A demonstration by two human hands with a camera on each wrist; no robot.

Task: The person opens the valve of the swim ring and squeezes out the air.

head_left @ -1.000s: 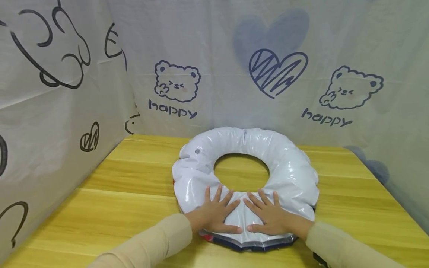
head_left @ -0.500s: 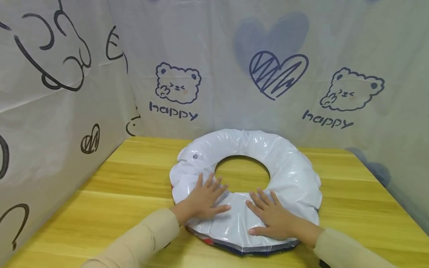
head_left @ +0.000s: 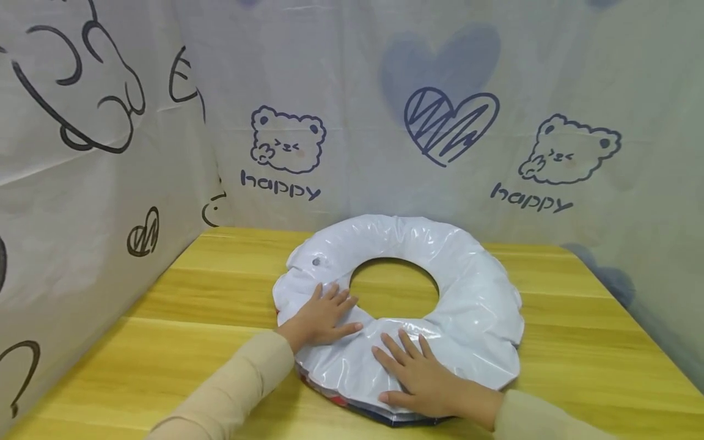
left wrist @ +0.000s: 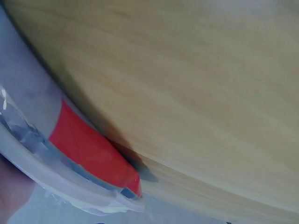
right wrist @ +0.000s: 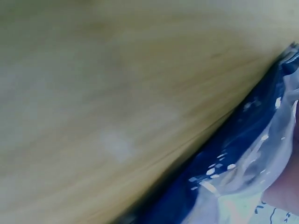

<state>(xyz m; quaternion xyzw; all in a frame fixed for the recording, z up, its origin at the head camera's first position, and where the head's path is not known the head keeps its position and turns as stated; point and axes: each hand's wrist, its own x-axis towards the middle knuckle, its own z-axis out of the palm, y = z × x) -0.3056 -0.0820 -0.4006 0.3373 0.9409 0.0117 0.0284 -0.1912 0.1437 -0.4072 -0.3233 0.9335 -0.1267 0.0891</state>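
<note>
A white inflatable swim ring [head_left: 478, 275] lies flat on the wooden table, wrinkled along its edges, with a small round valve on its upper left. My left hand [head_left: 323, 318] rests on the ring's left front, fingers spread and straight. Lower and to the right, my right hand [head_left: 420, 379] presses on the front part with its fingers apart. The left wrist view shows a red patch [left wrist: 93, 149] on the ring's underside edge. A dark blue band [right wrist: 233, 140] runs along the edge in the right wrist view.
The yellow wooden table [head_left: 165, 354] extends to both sides of the ring. A pale cloth [head_left: 352, 91] with bear and heart drawings hangs behind it. Another printed cloth [head_left: 82, 201] closes off the left side.
From side by side at the front, my left hand has shifted left and up along the ring. My right hand has slid slightly left and down. The ring has turned or shifted slightly.
</note>
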